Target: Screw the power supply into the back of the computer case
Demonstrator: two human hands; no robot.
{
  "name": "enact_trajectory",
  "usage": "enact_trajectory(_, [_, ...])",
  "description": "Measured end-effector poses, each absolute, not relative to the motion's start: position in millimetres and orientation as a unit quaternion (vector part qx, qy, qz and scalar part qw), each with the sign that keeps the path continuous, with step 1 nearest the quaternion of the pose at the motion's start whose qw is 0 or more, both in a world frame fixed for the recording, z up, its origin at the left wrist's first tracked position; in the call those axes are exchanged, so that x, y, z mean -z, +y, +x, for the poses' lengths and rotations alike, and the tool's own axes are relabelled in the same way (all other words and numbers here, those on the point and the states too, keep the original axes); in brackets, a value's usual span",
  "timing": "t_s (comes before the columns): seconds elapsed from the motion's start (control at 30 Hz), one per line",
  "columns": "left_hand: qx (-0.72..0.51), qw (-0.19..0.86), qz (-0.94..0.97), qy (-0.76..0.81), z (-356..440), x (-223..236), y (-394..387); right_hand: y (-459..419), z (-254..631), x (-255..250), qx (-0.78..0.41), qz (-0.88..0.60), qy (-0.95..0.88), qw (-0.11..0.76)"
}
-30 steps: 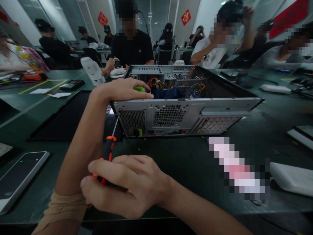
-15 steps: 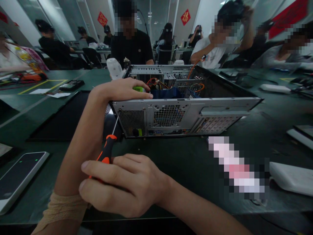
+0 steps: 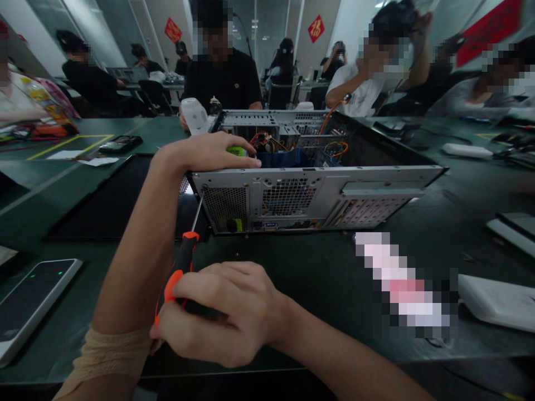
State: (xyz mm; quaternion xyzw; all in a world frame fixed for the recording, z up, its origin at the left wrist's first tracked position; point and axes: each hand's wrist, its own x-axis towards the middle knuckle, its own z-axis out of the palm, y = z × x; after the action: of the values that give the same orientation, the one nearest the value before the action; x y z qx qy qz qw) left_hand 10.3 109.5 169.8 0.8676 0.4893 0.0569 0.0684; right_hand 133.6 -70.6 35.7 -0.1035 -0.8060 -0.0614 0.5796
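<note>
A computer case [image 3: 328,181] lies on its side, its open top showing cables and parts inside. My left hand [image 3: 215,150] rests flat over the case's near left corner, fingers stretched out, on a part with a green label [image 3: 236,151] inside. Closed around an orange and black screwdriver [image 3: 184,253] is my right hand [image 3: 228,312], low in front of the case. The screwdriver's shaft points up and away. Its tip meets the upper left of the perforated rear panel [image 3: 225,203], near a screw.
A black side panel [image 3: 104,200] lies left of the case. On the left is a white-edged device [image 3: 37,303]; a white object [image 3: 497,303] sits on the right. A person in black [image 3: 223,78] is across the green table [image 3: 292,301], others further off.
The fingers of my right hand have shifted rightward and curled tighter about the screwdriver handle, uncovering more of it. My left hand stays in place on the case.
</note>
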Motion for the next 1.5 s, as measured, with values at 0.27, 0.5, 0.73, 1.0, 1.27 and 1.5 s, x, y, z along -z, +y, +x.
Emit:
enact_trajectory(0.27, [-0.053, 0.067, 0.869, 0.487, 10, -169, 113, -70, 133, -36, 0.155, -0.117, -0.824, 0.532])
enact_trajectory(0.5, [-0.058, 0.063, 0.867, 0.492, 10, -170, 110, -71, 134, -35, 0.133, -0.117, -0.833, 0.524])
enact_trajectory(0.73, [-0.06, 0.069, 0.869, 0.486, 11, -170, 109, -68, 132, -37, 0.09, -0.1, -0.825, 0.548])
enact_trajectory(1.0, [-0.058, 0.065, 0.869, 0.487, 9, -169, 112, -68, 131, -41, 0.093, -0.09, -0.839, 0.528])
enact_trajectory(1.27, [-0.063, 0.066, 0.873, 0.48, 10, -169, 112, -71, 129, -29, 0.129, -0.126, -0.831, 0.526])
enact_trajectory(1.5, [-0.062, 0.074, 0.871, 0.483, 9, -168, 113, -73, 129, -39, 0.145, -0.127, -0.825, 0.531])
